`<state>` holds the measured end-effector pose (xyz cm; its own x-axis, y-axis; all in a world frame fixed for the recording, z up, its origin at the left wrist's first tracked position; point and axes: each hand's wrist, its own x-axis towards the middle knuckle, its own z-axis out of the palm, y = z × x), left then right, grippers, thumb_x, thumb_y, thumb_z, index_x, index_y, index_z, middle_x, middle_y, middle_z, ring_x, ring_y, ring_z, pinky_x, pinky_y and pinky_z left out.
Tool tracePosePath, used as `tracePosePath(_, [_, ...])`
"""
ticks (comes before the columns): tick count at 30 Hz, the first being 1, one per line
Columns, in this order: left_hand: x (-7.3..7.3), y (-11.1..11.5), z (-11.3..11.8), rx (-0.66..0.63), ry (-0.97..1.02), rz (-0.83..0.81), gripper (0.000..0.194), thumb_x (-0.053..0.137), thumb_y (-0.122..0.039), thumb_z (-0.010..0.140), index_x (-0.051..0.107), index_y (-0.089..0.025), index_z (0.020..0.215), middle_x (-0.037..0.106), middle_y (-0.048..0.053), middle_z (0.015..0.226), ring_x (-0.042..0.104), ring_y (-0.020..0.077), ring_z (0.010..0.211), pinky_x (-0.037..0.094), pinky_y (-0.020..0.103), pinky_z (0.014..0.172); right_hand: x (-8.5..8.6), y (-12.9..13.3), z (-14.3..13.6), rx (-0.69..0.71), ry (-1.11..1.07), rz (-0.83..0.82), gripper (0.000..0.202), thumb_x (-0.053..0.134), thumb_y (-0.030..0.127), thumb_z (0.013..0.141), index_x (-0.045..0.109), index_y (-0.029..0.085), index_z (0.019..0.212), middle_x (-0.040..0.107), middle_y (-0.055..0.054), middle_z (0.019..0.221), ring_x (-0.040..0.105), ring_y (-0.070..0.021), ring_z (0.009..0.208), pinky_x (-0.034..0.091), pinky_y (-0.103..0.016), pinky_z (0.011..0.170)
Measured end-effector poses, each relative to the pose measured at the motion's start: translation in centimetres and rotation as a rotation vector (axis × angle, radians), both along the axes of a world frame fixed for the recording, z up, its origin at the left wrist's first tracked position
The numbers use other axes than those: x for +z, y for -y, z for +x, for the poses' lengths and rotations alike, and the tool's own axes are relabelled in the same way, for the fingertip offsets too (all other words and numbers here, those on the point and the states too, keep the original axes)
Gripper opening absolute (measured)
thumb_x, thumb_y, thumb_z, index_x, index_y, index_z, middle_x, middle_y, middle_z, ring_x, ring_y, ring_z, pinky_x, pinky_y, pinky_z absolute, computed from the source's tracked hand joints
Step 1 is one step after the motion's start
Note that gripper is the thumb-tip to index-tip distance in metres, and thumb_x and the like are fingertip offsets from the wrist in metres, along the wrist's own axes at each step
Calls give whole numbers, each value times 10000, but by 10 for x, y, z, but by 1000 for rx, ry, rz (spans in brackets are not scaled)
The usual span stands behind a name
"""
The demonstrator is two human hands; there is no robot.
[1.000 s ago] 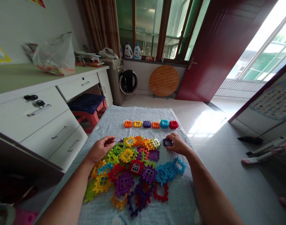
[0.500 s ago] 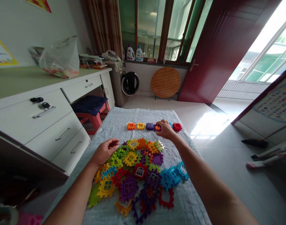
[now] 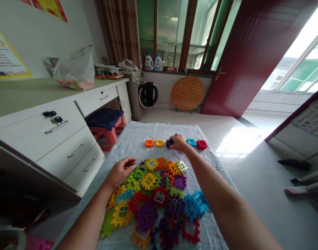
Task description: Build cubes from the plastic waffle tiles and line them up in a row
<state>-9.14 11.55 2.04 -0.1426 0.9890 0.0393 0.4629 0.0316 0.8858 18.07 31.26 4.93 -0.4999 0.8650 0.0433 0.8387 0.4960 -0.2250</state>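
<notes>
My right hand (image 3: 178,142) is at the row of blocks near the table's far edge, its fingers closed round a purple block (image 3: 169,142). Left of it in the row lie a yellow block (image 3: 160,143) and an orange block (image 3: 149,143); to its right are a blue block (image 3: 191,142) and a red block (image 3: 202,144). My left hand (image 3: 123,171) rests at the left edge of a pile of coloured interlocking pieces (image 3: 148,181), fingers curled loosely with a gap from the thumb and nothing visible between them.
A pale cloth (image 3: 132,139) covers the table. Beyond it stand a stool (image 3: 105,119), a washing machine (image 3: 135,90) with its door open and a round wooden board (image 3: 187,93). White drawers (image 3: 70,149) line the left side.
The view has shifted slightly. My right hand has moved a little left along the row, the small orange piece by its fingers no longer shows, and the blue block is more exposed.
</notes>
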Motion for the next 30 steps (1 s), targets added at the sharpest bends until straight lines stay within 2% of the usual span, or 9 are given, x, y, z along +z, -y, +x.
tracePosePath(3, [-1,0,0,0,-1,-2,418,634,-446,730,635,-171,1044,707,73,975,653,231,934,494,341,827,-1,4,1,-3,-9,-4,524,673,303,680,588,176,1181,519,-130,1166,476,-292,1062,390,-362,876])
tracePosePath(7, [0,0,0,2,1,-1,423,634,-445,727,635,-167,1044,708,74,968,654,232,930,494,348,831,7,18,8,-15,-62,27,698,671,323,698,444,158,1337,461,-145,1268,440,-300,1134,379,-393,924])
tracePosePath(13, [-3,0,-1,-19,-26,9,420,629,-439,736,628,-160,1051,703,82,969,653,232,918,499,348,815,21,63,34,118,-193,2,511,659,271,723,556,162,1211,522,-132,1193,488,-267,1104,375,-412,966])
tracePosePath(16, [-6,0,-3,-38,-25,14,415,626,-433,746,622,-162,1060,700,85,990,650,231,942,496,348,835,22,91,53,202,-175,-69,464,645,260,745,569,165,1192,555,-128,1171,502,-265,1106,391,-417,959])
tracePosePath(19, [-7,0,-4,-53,-25,14,412,627,-432,750,620,-169,1067,700,85,1016,647,235,977,492,355,866,16,111,69,215,-158,-121,444,645,278,751,581,166,1176,577,-120,1151,521,-261,1088,404,-407,951])
tracePosePath(23, [-4,2,-2,-66,-47,21,407,636,-422,743,626,-175,1067,702,81,1036,645,238,999,492,359,890,5,118,83,206,-198,-140,512,684,330,713,570,184,1190,585,-102,1130,537,-254,1045,417,-402,933])
tracePosePath(30, [0,2,3,-97,-107,35,405,621,-424,748,626,-170,1064,699,84,1063,651,232,997,498,354,911,-8,110,83,174,-231,-116,542,713,269,667,565,175,1179,565,-86,1045,528,-234,970,417,-392,903])
